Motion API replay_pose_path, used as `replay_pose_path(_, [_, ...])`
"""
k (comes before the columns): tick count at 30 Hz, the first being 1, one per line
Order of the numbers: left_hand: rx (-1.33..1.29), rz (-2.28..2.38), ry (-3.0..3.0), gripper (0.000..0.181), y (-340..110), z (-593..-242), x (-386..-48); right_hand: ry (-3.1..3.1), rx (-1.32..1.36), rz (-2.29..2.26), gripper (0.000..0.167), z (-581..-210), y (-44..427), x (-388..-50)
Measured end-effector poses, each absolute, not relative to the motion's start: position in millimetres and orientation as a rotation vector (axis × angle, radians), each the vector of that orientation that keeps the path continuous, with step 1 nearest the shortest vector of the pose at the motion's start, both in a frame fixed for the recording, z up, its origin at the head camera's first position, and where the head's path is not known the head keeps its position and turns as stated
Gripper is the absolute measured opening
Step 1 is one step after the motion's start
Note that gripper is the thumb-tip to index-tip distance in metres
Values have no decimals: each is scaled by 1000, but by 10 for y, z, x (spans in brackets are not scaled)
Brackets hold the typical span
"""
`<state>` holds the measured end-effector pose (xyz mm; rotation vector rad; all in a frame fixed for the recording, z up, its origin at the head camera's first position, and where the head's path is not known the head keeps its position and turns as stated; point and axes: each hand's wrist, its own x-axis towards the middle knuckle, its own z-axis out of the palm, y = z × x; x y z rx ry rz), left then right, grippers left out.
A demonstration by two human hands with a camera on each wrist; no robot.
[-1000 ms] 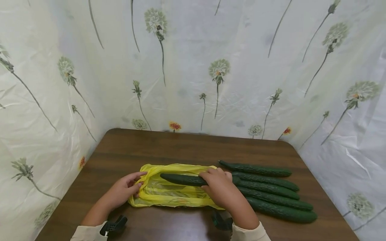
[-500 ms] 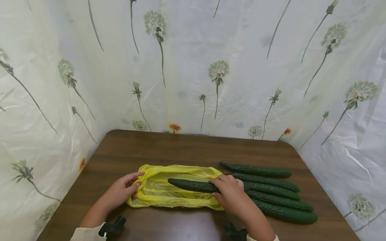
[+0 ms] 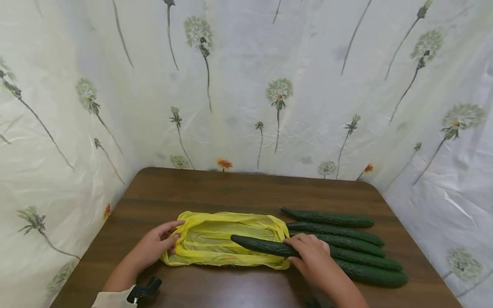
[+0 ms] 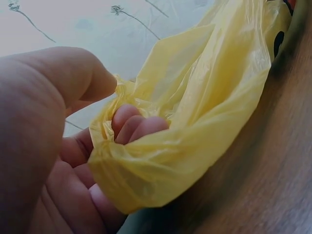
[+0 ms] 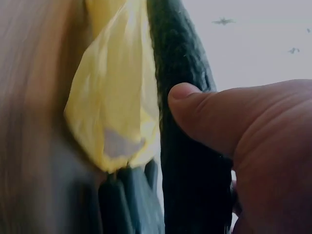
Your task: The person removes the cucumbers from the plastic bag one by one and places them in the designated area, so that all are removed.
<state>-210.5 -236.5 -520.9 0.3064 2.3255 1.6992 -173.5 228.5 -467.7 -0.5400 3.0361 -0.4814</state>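
In the head view, a yellow plastic bag [image 3: 227, 258] lies on the table with its mouth spread wide. My left hand [image 3: 154, 246] holds the bag's left edge; the left wrist view shows fingertips [image 4: 146, 126] hooked over the rim into the bag and the thumb against the edge. My right hand [image 3: 313, 259] grips a long dark green cucumber [image 3: 262, 246] round its middle, thumb along its near side. The cucumber's tapered tip sits above the bag's opening. Its rear part is hidden behind the hand.
Several more cucumbers [image 3: 346, 233] lie side by side at the right of the brown wooden table [image 3: 239, 188], their left ends close to the bag. A flower-patterned sheet [image 3: 239, 85] hangs behind and at both sides of the table.
My right hand has moved right and slightly nearer with its cucumber, so less of it hangs over the bag. My left hand stays at the bag's left edge.
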Motion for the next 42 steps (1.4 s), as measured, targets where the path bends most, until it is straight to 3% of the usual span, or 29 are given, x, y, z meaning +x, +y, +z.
replay_pose_path(42, [295, 1645, 2371, 49, -2340, -5215, -2095, 3172, -383, -255, 54, -4903, 3385, -1155])
